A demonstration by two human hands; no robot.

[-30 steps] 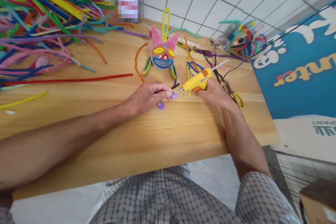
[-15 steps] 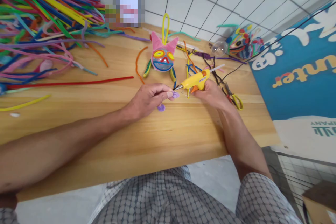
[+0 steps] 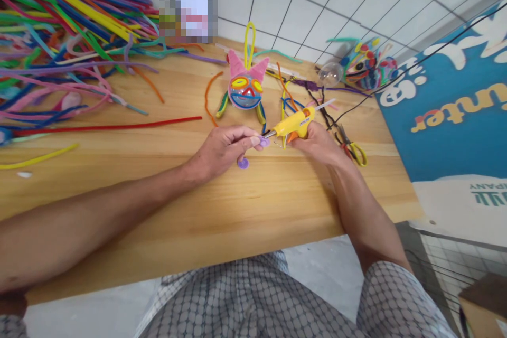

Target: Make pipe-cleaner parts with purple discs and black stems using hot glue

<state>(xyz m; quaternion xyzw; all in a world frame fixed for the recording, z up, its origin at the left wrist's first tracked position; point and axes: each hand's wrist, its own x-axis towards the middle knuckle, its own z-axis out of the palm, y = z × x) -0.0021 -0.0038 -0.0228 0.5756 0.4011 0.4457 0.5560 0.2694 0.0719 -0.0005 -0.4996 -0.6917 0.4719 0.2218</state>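
Note:
My left hand (image 3: 222, 149) pinches a small purple coiled pipe-cleaner piece (image 3: 263, 141) between thumb and fingers, just above the wooden table (image 3: 245, 200). A second purple coil (image 3: 243, 163) lies on the table under that hand. My right hand (image 3: 321, 143) grips a yellow glue gun (image 3: 293, 123) with an orange trigger; its metal nozzle touches the held purple piece. Behind the hands stands a cat-faced ball figure (image 3: 245, 87) with pink ears, a yellow loop and pipe-cleaner legs.
A big heap of coloured pipe cleaners (image 3: 67, 26) covers the table's left. A long red pipe cleaner (image 3: 106, 127) lies alone. Yellow-handled scissors (image 3: 354, 149), a clear ball (image 3: 331, 73) and another colourful figure (image 3: 368, 66) sit at right; a blue banner (image 3: 455, 100) stands beyond the edge.
The glue gun's nozzle has stayed at the purple piece; both hands shifted only slightly. The view moved a little.

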